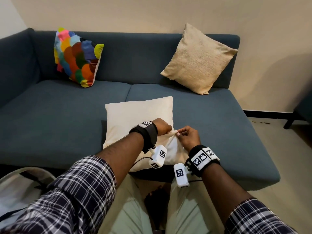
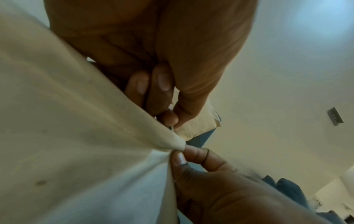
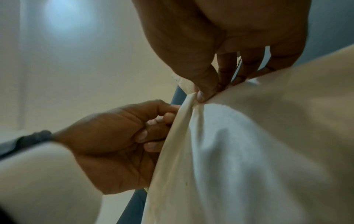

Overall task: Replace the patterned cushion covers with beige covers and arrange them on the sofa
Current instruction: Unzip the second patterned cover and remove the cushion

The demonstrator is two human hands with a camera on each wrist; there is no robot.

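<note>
One beige cushion [image 1: 199, 59] done on sofa [image 1: 50, 115]. Both hands, left [image 1: 162, 126] and right [image 1: 188, 137], pinch second cover's [image 1: 138, 115] open edge. Patterned cushion [image 1: 76, 56] left.

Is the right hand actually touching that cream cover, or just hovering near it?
Touching. The left wrist view shows the right hand pinching a gathered fold of the cream cover between thumb and forefinger.

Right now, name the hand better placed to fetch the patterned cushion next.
Probably the left hand: the patterned cushion leans on the sofa's left side. The right hand is farther. Both pinch the cream cover now.
</note>
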